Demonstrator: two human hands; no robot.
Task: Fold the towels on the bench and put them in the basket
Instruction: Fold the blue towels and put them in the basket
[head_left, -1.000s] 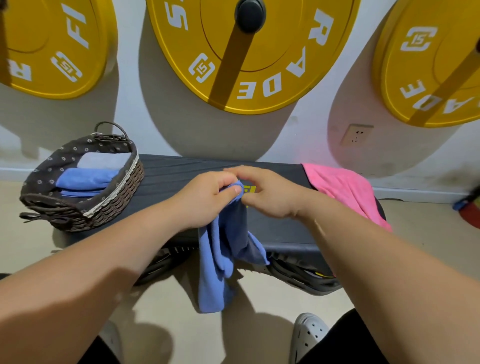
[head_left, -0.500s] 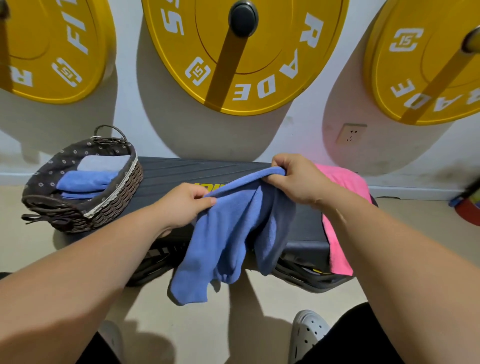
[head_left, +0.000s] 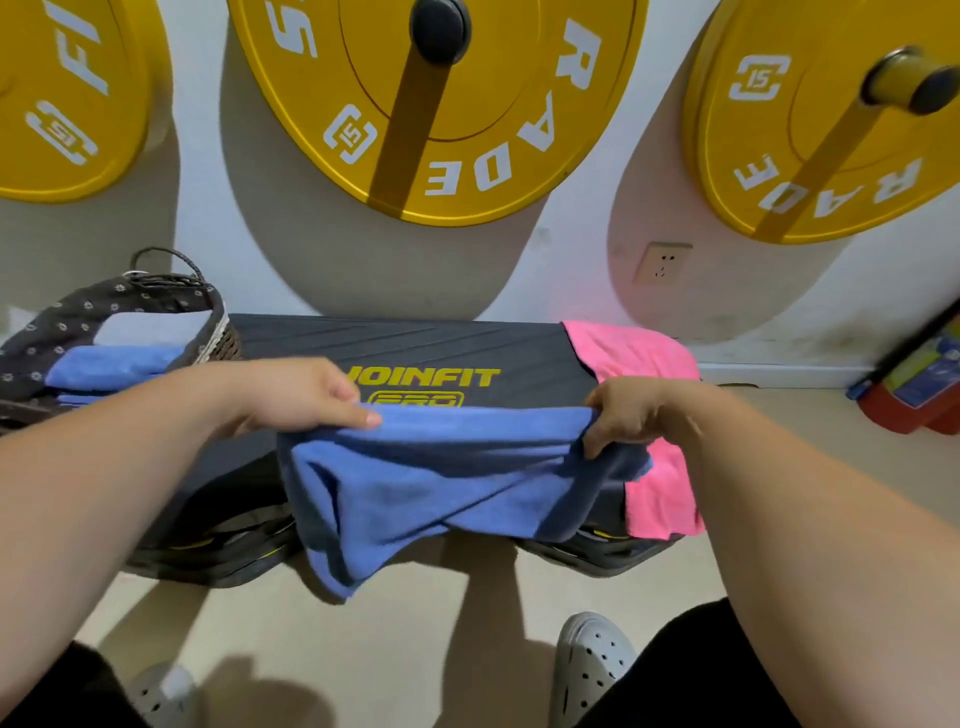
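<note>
We read JOINFIT PRO on bench (head_left: 415, 347); RADE, 15 on middle plate (head_left: 519, 104), 12 o'clock, and right plate (head_left: 810, 41), 2 o'clock.

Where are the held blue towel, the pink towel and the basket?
blue towel (head_left: 415, 483): head view, middle of the hanging cloth.
pink towel (head_left: 634, 353): head view, its upper flat part.
basket (head_left: 62, 325): head view, patterned fabric liner at its rim.
</note>
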